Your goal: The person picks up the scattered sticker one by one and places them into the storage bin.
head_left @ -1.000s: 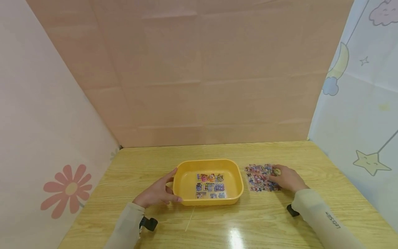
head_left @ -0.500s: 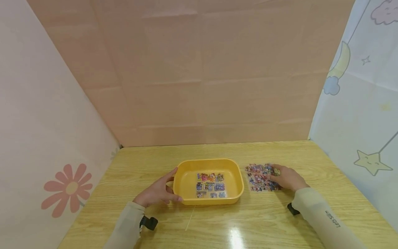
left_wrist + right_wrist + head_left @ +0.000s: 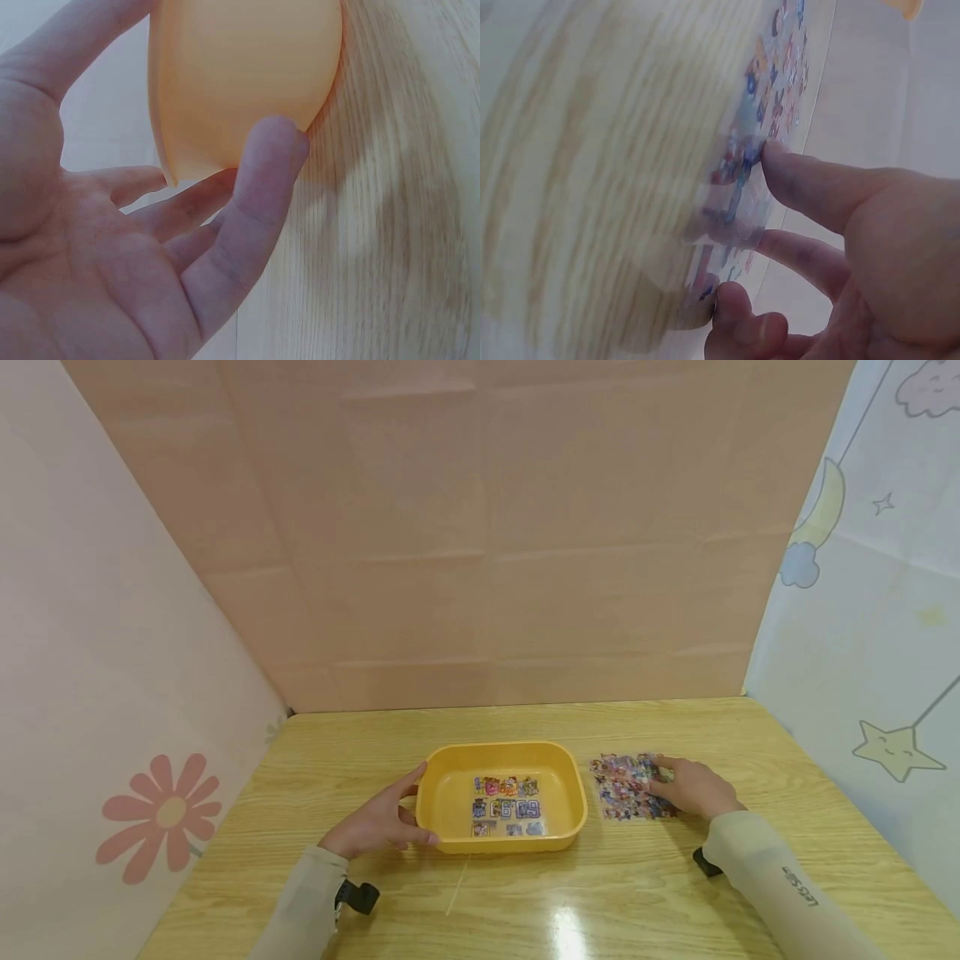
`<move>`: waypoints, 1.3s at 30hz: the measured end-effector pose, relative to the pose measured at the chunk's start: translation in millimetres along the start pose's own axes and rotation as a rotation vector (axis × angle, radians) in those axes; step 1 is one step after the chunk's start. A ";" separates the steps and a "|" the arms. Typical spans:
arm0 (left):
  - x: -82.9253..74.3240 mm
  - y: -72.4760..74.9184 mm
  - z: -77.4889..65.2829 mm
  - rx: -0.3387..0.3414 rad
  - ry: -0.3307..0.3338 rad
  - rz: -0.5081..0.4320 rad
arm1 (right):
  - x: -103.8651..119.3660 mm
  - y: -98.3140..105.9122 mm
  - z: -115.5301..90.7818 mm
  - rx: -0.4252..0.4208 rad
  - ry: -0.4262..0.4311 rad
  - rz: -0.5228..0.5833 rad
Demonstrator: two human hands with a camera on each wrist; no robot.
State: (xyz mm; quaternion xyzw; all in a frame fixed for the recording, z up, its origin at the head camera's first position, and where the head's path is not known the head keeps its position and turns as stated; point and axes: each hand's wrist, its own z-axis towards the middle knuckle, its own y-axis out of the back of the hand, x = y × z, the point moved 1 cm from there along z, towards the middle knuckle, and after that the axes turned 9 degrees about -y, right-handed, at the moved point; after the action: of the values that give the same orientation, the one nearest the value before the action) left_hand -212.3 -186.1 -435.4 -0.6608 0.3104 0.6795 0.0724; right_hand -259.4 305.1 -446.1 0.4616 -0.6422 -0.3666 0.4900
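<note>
A yellow plastic basin (image 3: 498, 845) sits on the table with a clear sticker sheet (image 3: 527, 810) lying flat inside. My left hand (image 3: 378, 818) holds the basin's left end, thumb and fingers spread around its wall. In the left wrist view, a curled finger (image 3: 262, 187) meets the basin's side (image 3: 240, 75). To the right of the basin lie clear sheets of colourful cartoon stickers (image 3: 622, 789); how many are stacked I cannot tell. My right hand (image 3: 697, 787) rests on their right edge with fingertips touching the surface, thumb and index finger apart.
The wooden table (image 3: 375, 735) has a pink-beige backdrop (image 3: 480, 568) behind it. Patterned white sheets (image 3: 885, 635) stand on both sides. A thin pale strip (image 3: 457, 889) lies in front of the basin. Each wrist wears a black camera band (image 3: 360, 897).
</note>
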 end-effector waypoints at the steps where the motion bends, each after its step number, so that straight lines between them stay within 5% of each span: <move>1: -0.1 0.0 0.1 0.000 0.000 0.002 | 0.1 0.2 -0.3 -0.001 -0.003 -0.002; 13: -0.1 0.2 0.5 -0.004 0.007 0.003 | 4.7 0.0 -3.5 -0.012 -0.039 0.009; 24: -1.7 -0.3 -1.0 0.001 0.003 -0.006 | 0.9 -3.4 -4.7 -0.064 -0.100 0.151; 39: 3.1 0.6 1.2 0.004 0.004 -0.020 | -9.4 -4.8 -5.0 -0.099 -0.057 0.369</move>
State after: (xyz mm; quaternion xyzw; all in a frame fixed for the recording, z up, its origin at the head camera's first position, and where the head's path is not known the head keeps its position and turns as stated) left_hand -214.0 -186.9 -438.2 -0.6653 0.3052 0.6766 0.0799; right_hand -252.6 312.5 -452.0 0.3007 -0.7109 -0.3145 0.5525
